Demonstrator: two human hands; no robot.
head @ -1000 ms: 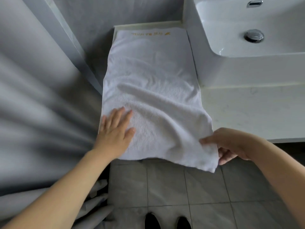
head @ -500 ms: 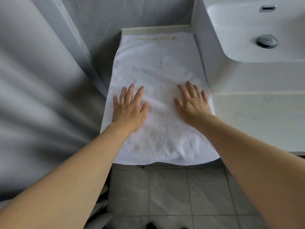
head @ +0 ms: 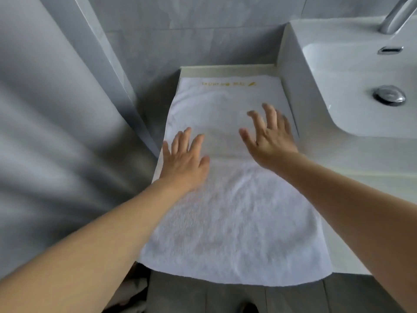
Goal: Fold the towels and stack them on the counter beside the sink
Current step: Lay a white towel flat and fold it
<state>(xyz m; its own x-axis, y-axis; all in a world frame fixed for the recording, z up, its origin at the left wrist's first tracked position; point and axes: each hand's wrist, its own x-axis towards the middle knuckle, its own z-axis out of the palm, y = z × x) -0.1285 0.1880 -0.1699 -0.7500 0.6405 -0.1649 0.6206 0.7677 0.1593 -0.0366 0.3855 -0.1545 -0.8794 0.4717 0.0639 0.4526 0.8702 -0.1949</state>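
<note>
A white towel lies flat on the counter left of the sink, its long axis running from the near edge, which it overhangs, to the far edge. The left hand presses on it, fingers straight. The right hand is spread, fingers apart, holding nothing. Gold writing at the far end is too blurred to read.

The white terry-cloth towel under both hands carries a line of yellow-gold embroidered lettering along its edge beyond the fingertips. The glossy white ceramic sink, right of the right hand, has a chrome drain stopper. The grey curtain hangs left of the left hand; the grey tiled floor shows below the wrists.
</note>
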